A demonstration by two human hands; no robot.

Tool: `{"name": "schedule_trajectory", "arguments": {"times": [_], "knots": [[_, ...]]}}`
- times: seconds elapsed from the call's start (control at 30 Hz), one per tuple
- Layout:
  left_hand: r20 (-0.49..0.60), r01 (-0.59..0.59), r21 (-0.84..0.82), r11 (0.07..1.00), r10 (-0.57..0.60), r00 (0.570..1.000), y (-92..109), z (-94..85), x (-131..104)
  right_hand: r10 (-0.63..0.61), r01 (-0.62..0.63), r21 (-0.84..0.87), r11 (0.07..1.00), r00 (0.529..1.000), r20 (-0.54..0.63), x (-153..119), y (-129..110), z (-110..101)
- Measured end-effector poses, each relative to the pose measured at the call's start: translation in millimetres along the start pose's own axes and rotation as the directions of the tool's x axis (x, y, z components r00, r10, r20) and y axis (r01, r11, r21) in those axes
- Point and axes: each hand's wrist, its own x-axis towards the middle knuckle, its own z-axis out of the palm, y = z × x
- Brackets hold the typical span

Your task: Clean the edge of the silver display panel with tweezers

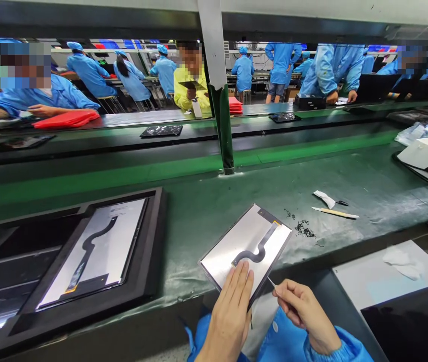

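Note:
An LCD screen panel (217, 261), its silvery back up and a dark curved flex cable across it, lies slanted over the bench's front edge. My left hand (234, 306) holds its near end, the fingers stretched together over the back; the thumb is mostly hidden. Close to the panel's right edge, my right hand (298, 306) is closed in a pinch on a thin pointed tool (271, 282), whose tip is at that edge. Dark crumbly scraps (305, 229) are scattered beyond the panel on the green bench mat (187, 201).
To the left, a black foam tray (153, 241) holds another screen panel (104, 246) and a dark glossy one. A pale blade-like stick (335, 213) and white wrapped piece (325, 199) lie rightward. A metal post (219, 100) stands ahead; co-workers sit beyond the conveyor (115, 146).

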Motion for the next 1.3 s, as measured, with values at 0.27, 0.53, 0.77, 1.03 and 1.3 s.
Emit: {"name": "schedule_trajectory", "arguments": {"times": [0.27, 0.53, 0.77, 1.03, 1.3], "knots": [[-0.005, 0.007, -0.010, 1.000, -0.007, 1.000, 0.7, -1.8, 0.1, -0.254, 0.220, -0.231, 0.948, 0.959, -0.129, -3.2, 7.6, -5.1], [-0.027, 0.002, -0.007, 1.000, -0.002, 1.000, 0.9, -3.0, 2.8, -0.736, 0.452, -0.765, 0.459, 0.675, -0.043, -13.5, 19.7, -2.0], [-0.012, -0.002, -0.006, 1.000, 0.002, 1.000, 0.2, -1.5, 0.9, -0.795, 0.450, -0.829, 0.331, 0.607, 0.012, -13.3, 16.1, 2.5], [-0.004, 0.002, -0.015, 1.000, -0.002, 1.000, -0.3, 0.0, -1.3, -0.666, 0.388, -0.771, 0.505, 0.744, -0.061, -12.9, 19.1, 0.5], [-0.017, 0.002, -0.026, 1.000, -0.003, 1.000, 0.2, 0.2, -1.2, -0.139, 0.119, -0.245, 0.962, 0.988, -0.066, 0.1, 1.6, -2.5]]}}
